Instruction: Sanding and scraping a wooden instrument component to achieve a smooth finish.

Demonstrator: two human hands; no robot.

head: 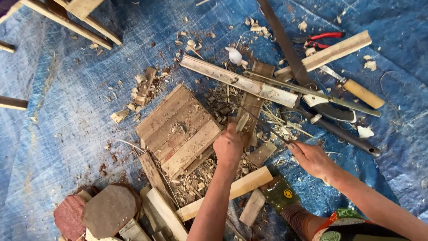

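Two bare hands at work among split wood on a blue tarp

The left hand [229, 145], its grip closed around a small pale wood sliver [242, 122], sits just right of the slatted wooden board [178, 129]; the right hand [312, 158] lies farther right of the board, fingers narrowed on a thin stick [267, 126] that runs toward the left hand; a wood-handled knife [352, 89] and red pliers [321, 39] lie well right of the board
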